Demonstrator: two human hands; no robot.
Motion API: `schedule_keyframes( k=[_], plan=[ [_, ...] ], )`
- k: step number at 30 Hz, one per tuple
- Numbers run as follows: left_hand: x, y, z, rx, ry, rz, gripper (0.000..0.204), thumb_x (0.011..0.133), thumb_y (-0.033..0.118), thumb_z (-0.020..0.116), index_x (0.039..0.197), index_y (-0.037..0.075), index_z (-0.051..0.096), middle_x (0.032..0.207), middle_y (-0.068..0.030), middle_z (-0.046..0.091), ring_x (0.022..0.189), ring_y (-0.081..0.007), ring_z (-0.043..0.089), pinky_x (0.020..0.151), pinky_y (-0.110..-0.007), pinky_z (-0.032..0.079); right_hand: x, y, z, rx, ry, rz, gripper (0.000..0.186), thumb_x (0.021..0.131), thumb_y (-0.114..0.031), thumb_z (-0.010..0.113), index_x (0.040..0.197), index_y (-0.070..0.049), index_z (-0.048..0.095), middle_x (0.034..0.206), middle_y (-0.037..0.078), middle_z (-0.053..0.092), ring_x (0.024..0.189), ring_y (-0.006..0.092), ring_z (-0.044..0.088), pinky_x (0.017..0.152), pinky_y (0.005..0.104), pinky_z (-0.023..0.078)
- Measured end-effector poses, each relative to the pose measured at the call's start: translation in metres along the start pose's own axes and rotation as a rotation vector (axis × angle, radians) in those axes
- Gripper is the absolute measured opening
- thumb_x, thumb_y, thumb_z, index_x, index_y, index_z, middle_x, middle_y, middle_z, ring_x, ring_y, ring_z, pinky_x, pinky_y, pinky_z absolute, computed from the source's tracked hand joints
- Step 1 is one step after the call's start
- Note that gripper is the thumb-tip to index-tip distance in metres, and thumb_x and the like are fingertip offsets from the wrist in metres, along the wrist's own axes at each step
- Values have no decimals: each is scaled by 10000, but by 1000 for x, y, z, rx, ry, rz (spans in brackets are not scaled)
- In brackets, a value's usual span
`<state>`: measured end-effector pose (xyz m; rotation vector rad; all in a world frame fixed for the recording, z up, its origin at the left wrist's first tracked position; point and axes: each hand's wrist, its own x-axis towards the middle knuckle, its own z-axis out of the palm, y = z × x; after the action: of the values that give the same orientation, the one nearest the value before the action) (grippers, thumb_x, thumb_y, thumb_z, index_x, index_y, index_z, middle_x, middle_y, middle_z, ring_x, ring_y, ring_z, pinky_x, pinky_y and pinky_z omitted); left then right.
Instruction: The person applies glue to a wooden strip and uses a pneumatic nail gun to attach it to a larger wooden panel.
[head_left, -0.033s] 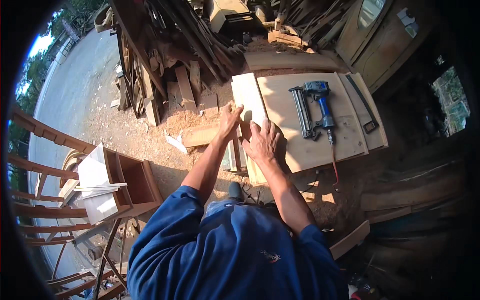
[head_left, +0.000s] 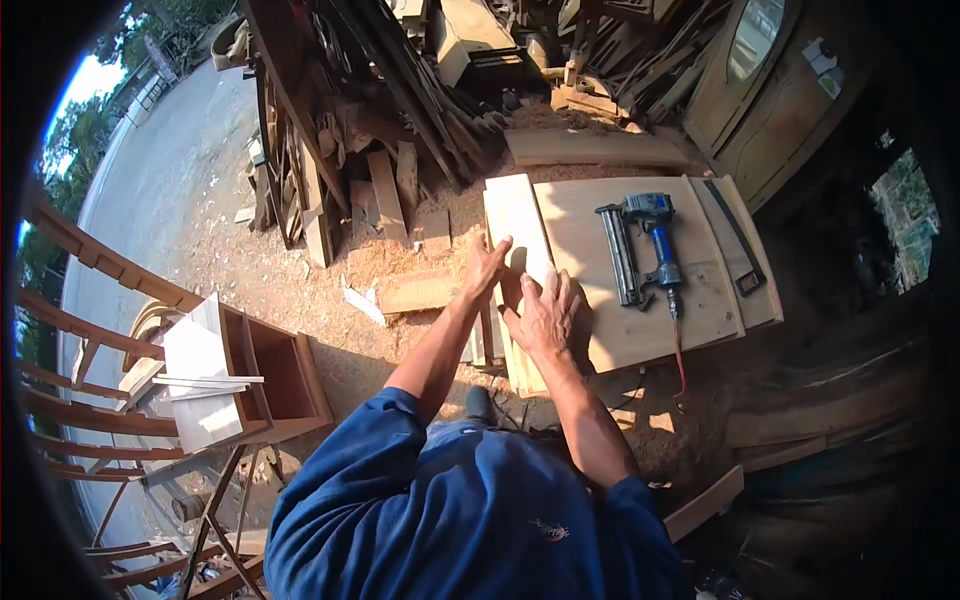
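Note:
A pale narrow wooden board [head_left: 517, 205] lies along the left side of a wide plywood panel [head_left: 590, 245]. My left hand [head_left: 486, 268] is at the board's left edge, closed on it, with the thumb over the top face; its other fingers are partly hidden. To the right, my right hand [head_left: 545, 315] rests on the board's near part, palm down, fingers stretched and somewhat apart. A blue and black nail gun [head_left: 650, 245] lies on the panel, right of my hands. From its handle end a red air hose [head_left: 682, 365] hangs over the near edge.
A dark flat strip [head_left: 735, 235] lies at the panel's right side. On the left stands an open wooden box [head_left: 205, 375] with thin white strips on it. Scrap planks [head_left: 385, 195] lean beyond my left hand, above sawdust. A curved board [head_left: 600, 150] lies behind the panel.
The whole view has shifted a little, so everything sits slightly lower and mostly further right. Both hands keep about the same places on the board, and the nail gun has not moved.

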<state>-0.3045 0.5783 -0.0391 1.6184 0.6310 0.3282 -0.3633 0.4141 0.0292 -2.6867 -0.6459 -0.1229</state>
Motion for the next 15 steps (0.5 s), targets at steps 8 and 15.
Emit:
schedule_keyframes(
  k=[8, 15],
  plan=[
    [23, 15, 32, 140, -55, 122, 733, 829, 335, 762, 1277, -118, 400, 1236, -345, 489, 1161, -464, 517, 1000, -482, 430, -115, -7, -41, -55, -152, 195, 857, 743, -484, 767, 1455, -130, 446, 1483, 350, 265, 1342, 517, 309, 1061, 631, 284],
    [36, -1, 27, -113, -205, 183, 708, 879, 200, 715, 1383, -103, 321, 1311, -285, 489, 1216, -377, 527, 1027, -425, 438, -118, 0, -46, 7, -117, 118, 723, 783, -460, 724, 1391, -123, 525, 1357, 322, 355, 1197, 487, 394, 926, 605, 366]
  ],
)
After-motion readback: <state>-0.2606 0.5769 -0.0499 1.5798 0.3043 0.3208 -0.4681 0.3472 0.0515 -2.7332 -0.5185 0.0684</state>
